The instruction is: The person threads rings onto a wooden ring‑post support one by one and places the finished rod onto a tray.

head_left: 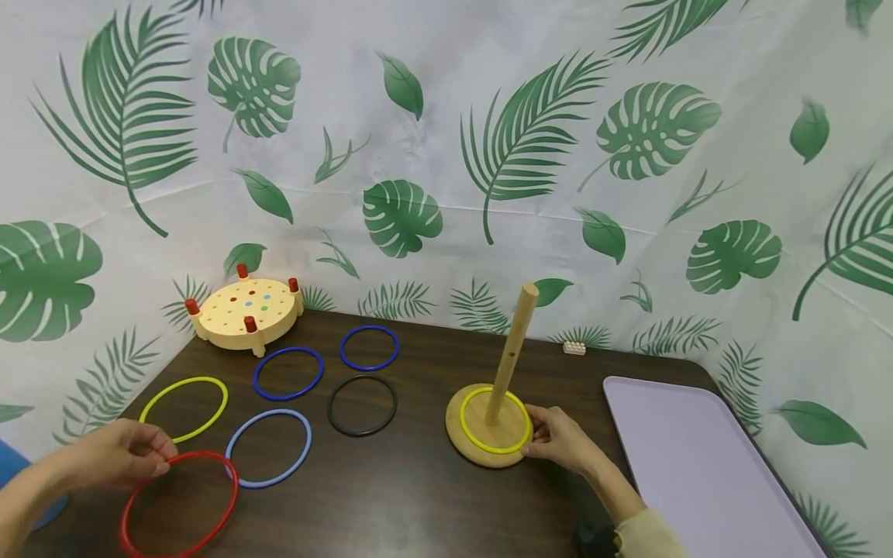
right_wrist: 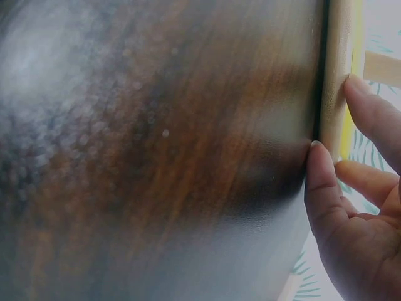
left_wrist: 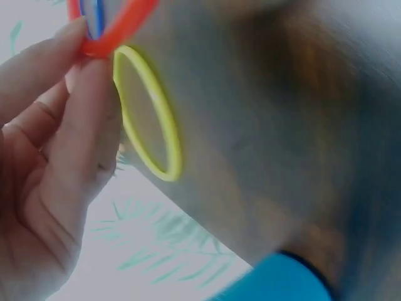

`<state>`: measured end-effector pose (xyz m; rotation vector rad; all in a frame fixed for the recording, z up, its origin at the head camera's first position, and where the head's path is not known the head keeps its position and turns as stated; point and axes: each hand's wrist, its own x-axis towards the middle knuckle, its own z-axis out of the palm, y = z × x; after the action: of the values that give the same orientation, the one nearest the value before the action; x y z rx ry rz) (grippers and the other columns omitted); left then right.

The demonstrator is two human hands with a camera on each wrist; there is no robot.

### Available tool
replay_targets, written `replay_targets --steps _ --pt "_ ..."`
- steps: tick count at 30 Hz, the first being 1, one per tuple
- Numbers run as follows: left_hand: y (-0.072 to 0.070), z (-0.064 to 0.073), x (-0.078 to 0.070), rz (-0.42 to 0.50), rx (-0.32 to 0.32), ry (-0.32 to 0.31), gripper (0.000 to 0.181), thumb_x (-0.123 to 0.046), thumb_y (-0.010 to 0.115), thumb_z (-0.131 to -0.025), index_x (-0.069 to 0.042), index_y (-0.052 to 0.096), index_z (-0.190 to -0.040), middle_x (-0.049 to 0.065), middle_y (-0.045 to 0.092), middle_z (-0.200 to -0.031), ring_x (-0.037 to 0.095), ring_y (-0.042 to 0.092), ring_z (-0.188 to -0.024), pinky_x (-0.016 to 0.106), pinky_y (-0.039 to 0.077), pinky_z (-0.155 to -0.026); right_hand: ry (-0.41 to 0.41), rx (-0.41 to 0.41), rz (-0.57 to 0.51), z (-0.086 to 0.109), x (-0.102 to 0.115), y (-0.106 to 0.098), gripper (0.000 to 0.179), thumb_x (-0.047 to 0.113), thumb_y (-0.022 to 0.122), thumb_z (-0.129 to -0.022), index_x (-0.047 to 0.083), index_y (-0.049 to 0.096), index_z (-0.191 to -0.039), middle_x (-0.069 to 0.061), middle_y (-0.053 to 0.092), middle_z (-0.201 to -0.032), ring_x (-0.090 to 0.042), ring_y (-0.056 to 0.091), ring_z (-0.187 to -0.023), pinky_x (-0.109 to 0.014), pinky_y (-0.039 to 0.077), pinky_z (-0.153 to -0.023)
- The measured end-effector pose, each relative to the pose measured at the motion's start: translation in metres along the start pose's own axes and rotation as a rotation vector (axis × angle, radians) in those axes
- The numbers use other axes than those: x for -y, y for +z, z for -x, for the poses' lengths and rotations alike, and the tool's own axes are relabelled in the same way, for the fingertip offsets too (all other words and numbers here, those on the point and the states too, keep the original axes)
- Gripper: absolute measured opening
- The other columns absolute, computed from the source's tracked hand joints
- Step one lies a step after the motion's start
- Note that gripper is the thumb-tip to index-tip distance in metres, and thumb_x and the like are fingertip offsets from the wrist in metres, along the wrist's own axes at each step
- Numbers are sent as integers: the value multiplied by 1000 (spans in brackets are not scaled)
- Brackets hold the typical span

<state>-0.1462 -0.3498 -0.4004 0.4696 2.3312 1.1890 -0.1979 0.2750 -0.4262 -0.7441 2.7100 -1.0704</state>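
My left hand (head_left: 129, 449) pinches a red ring (head_left: 233, 496) between thumb and fingers, at the front left of the table. In the left wrist view the fingertips grip the red ring (left_wrist: 116, 37) at the top edge. At the right, my right hand (head_left: 561, 442) holds the edge of a round wooden stand (head_left: 456, 422), with thumb and fingers at its rim. The stand has an upright wooden peg (head_left: 512, 349), and a yellow ring (head_left: 522, 442) lies on the base around it. In the right wrist view, fingertips meet the rim of the stand (right_wrist: 336, 75).
On the table lie another yellow ring (head_left: 226, 395), a light blue ring (head_left: 309, 442), two dark blue rings (head_left: 322, 368) and a black ring (head_left: 395, 403). Behind them sits a round cream board (head_left: 244, 310) with red-tipped posts. A lilac tray (head_left: 705, 449) lies right; a small block (head_left: 574, 349) is behind.
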Motion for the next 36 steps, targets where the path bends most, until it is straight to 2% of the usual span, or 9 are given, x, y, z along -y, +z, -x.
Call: replay_targets --steps 6,12,16,20,23,26,31,36 --pt "1 -16 -29 68 -50 -40 32 -9 57 -93 20 50 -105 0 62 -88 3 56 -73 25 55 -62 -3 0 -6 0 -1 0 65 10 76 -78 -20 44 -126 -16 64 -95 -9 59 -75 -19 52 -64" --pt "11 -38 -66 114 -168 -40 35 -14 62 -91 15 53 -109 -3 62 -88 6 59 -78 31 58 -70 0 0 0 0 -1 0 65 10 76 -77 -20 44 -126 -15 64 -94 -12 60 -76 -20 52 -64" --pt "21 -57 -98 179 -238 -4 36 -19 64 -90 8 55 -112 -1 62 -88 8 61 -80 32 58 -73 4 -3 5 0 -1 0 65 10 76 -77 -20 45 -126 -14 64 -93 -13 60 -76 -19 52 -64" --pt "31 -78 -130 282 -272 61 39 -21 64 -90 7 53 -116 -4 63 -91 5 62 -85 30 57 -77 13 -8 10 0 0 0 66 10 77 -76 -19 45 -126 -14 62 -92 -13 60 -76 -20 52 -64" --pt "41 -93 -155 319 -292 91 43 -22 64 -90 7 51 -118 -3 62 -91 5 62 -86 28 57 -78 16 -7 6 0 0 0 65 10 77 -77 -19 45 -126 -13 62 -93 -13 60 -76 -19 52 -64" --pt "50 -109 -180 370 -303 125 43 -22 64 -90 8 51 -119 -3 62 -90 6 62 -85 27 57 -77 13 -2 -7 0 -1 0 65 10 77 -77 -18 45 -126 -14 63 -94 -14 60 -76 -19 52 -64" --pt "66 -135 -219 478 -303 195 34 -15 64 -90 5 54 -115 -3 61 -91 8 63 -84 27 57 -77 11 -2 -23 0 -1 0 66 10 77 -77 -19 44 -127 -15 64 -94 -14 60 -75 -19 52 -63" --pt "82 -154 -253 530 -287 233 30 -12 63 -90 3 56 -115 2 61 -93 10 62 -82 30 57 -77 10 -12 -14 0 0 -1 66 10 78 -76 -19 45 -126 -14 63 -93 -13 60 -75 -19 52 -63"
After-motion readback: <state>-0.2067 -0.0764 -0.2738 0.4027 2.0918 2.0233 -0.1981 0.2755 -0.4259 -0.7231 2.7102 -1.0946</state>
